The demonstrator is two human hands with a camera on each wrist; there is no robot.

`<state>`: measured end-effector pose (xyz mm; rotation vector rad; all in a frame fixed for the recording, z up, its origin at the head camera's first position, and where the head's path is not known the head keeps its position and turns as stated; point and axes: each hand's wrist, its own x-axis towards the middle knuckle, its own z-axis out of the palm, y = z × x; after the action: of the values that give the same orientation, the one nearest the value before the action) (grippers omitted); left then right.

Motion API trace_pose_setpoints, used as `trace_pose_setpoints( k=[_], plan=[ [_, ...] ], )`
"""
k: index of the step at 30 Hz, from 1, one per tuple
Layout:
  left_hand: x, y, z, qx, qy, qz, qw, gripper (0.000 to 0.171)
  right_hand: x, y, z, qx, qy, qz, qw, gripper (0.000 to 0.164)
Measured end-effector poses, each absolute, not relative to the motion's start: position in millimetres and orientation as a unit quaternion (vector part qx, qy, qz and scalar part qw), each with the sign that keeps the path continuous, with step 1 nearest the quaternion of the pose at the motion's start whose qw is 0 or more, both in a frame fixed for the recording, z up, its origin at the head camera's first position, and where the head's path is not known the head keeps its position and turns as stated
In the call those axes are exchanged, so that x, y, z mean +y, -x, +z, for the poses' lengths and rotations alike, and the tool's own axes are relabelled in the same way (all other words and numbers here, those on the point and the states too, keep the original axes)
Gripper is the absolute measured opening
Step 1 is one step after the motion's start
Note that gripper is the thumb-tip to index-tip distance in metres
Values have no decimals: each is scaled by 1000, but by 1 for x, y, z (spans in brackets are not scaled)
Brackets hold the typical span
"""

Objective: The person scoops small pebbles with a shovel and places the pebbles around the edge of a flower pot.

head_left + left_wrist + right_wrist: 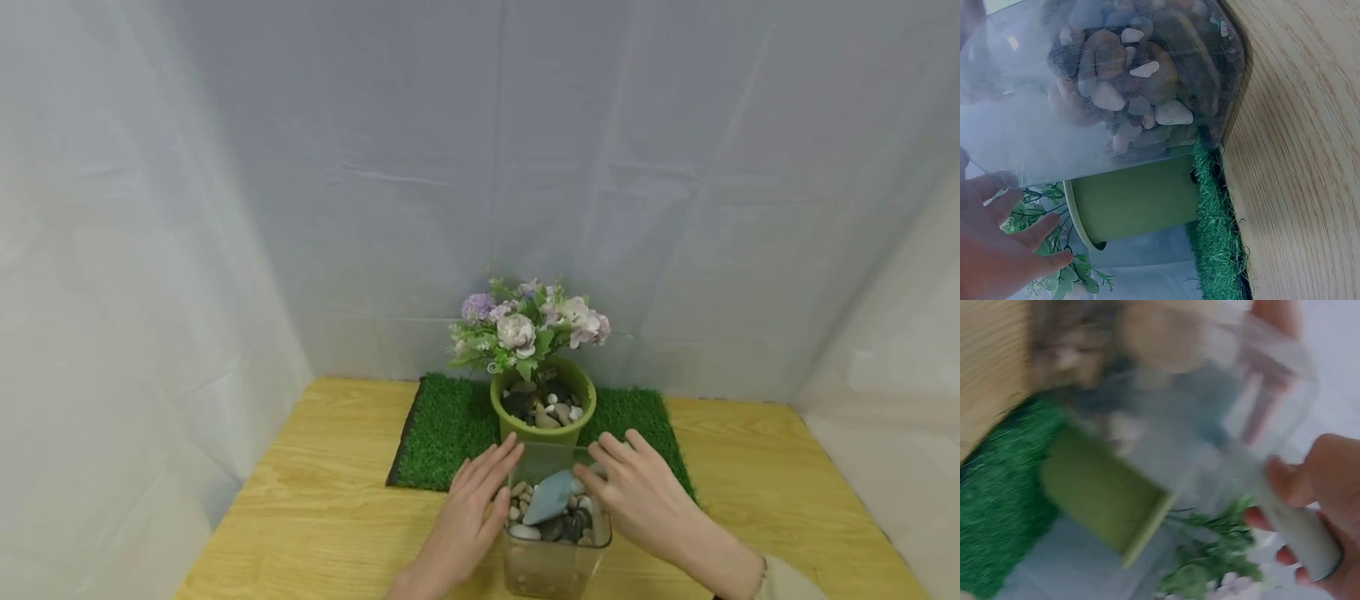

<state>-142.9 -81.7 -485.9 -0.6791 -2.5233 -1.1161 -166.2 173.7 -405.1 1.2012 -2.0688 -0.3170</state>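
Note:
A clear plastic container (553, 573) with stones of mixed sizes stands on the wooden table. Inside it, the pale blue blade of a small shovel (550, 497) lies over the stones. My right hand (647, 496) grips the shovel's light handle (1297, 536) at the container's right rim. On the other side, my left hand (468, 517) rests along the container's left edge, fingers fairly straight and spread. Right behind stands a green flowerpot (1138, 203) holding stones and artificial flowers (525, 329). The right wrist view is blurred.
Under the flowerpot lies a green artificial grass mat (450, 433) with a dark edge. The wooden table (337, 500) extends to both sides. White sheeting (487, 167) hangs behind and at the left and right.

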Motion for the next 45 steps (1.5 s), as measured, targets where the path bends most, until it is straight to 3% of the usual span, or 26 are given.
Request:
trace_pose_setpoints(
  k=[2, 3, 7, 8, 12, 15, 20, 24, 26, 31, 32, 35, 38, 43, 45],
  plan=[
    [-81, 143, -486, -877, 236, -391, 150, 49, 181, 168, -413, -790, -473, -102, 377, 13],
    [-81, 143, -486, -876, 235, -392, 150, 49, 184, 168, -416, -785, -476, -95, 384, 15],
    [-80, 143, -486, -876, 234, -396, 148, 49, 190, 165, -425, -776, -478, -78, 404, 62],
    [-80, 143, -486, -876, 234, -395, 147, 49, 190, 164, -424, -778, -475, -81, 402, 60],
    [-81, 143, -486, -876, 236, -396, 145, 50, 180, 157, -414, -808, -443, -107, 373, 10],
    [-81, 143, -486, -876, 237, -394, 147, 50, 166, 151, -402, -835, -414, -125, 342, 21],
    [-82, 143, -487, -876, 237, -393, 148, 50, 153, 154, -390, -862, -393, -91, 307, 11],
    [-81, 144, -487, -874, 239, -398, 144, 50, 163, 160, -399, -850, -403, -61, 333, 13],
    [-81, 143, -487, -874, 239, -398, 144, 50, 170, 162, -408, -837, -413, -45, 357, 3],
    [-81, 143, -486, -872, 236, -403, 145, 50, 180, 159, -422, -815, -413, -5, 406, 53],
    [-82, 143, -486, -872, 236, -403, 145, 50, 179, 157, -423, -816, -412, -9, 406, 48],
    [-82, 142, -486, -873, 234, -402, 145, 50, 172, 149, -422, -823, -405, -43, 396, 8],
    [-83, 142, -486, -874, 236, -400, 143, 50, 161, 144, -420, -833, -396, -77, 379, 32],
    [-82, 143, -486, -874, 238, -398, 143, 50, 158, 146, -422, -855, -361, -3, 374, 24],
    [-82, 143, -486, -875, 237, -396, 145, 50, 162, 147, -425, -852, -357, 29, 381, 4]
  ],
)
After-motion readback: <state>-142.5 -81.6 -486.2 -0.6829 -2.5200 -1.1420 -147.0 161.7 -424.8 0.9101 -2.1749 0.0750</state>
